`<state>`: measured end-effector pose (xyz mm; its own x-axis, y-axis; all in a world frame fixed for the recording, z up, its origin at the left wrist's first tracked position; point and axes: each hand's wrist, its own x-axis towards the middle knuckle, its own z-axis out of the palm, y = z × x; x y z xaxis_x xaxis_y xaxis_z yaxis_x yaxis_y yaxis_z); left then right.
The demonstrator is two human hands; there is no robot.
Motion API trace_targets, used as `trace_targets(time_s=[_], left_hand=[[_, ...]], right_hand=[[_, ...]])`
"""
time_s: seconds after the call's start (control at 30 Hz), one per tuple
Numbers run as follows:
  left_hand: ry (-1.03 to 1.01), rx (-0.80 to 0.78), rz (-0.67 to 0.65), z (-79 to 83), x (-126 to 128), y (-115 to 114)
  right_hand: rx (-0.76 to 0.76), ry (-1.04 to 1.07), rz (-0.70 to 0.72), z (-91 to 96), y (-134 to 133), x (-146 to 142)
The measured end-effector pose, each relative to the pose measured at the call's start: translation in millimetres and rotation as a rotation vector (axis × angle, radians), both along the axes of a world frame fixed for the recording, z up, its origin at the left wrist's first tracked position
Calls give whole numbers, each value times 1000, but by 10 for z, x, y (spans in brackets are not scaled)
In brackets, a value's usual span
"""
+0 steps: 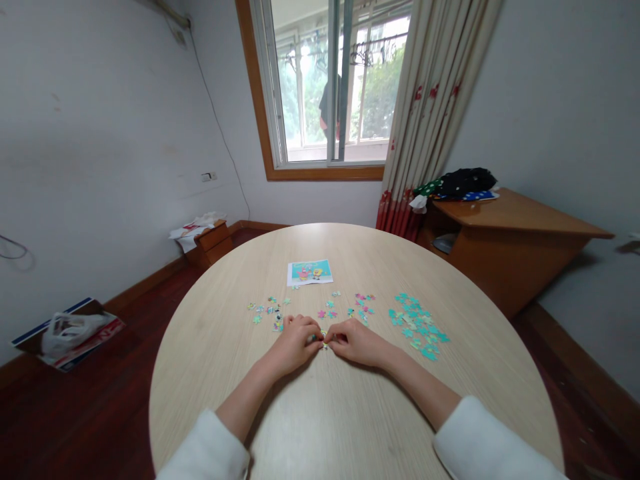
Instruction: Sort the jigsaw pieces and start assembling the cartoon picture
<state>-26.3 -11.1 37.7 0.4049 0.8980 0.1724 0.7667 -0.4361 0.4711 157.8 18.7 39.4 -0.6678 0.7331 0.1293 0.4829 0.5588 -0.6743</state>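
My left hand (298,340) and my right hand (353,341) meet at the middle of the round table (340,427). Between their fingertips lie small yellowish jigsaw puzzle pieces (325,339), partly hidden by the fingers. The fingers of both hands are pinched together on these pieces. Loose pink and teal puzzle pieces (363,309) lie just beyond my right hand. More mixed-colour pieces (271,309) are scattered past my left hand. Farther off rests a picture card (311,272) with a pink figure and a yellow figure on a teal ground.
A spread of teal puzzle pieces (417,323) covers part of the table's right side. Behind it stands a wooden desk (520,220) with dark clothes (467,181) on it. A small wooden stool (214,243) and a plastic bag (73,332) are at the left.
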Motion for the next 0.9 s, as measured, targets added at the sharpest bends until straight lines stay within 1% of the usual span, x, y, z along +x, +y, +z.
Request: trace_targets(time_s=[0.23,0.43,0.6,0.67,0.8,0.9], left_hand=[[-9,3,8,-3,11,-11],[-18,7,-1,-31,-3,7],[-9,10,-2,-47,-8,11],[-10,11,-7,-44,-10,9],[-16,11,-11,-47,-20,14],[-26,14,-9,-65,-30,27]], right_hand=[[4,-13,-1,32,-12,-4],[2,84,-3,-37,25,3],[-15,43,56,-62,32,11],[-6,41,52,-58,30,9],[11,106,31,-30,21,1],[4,48,40,-4,9,-1]])
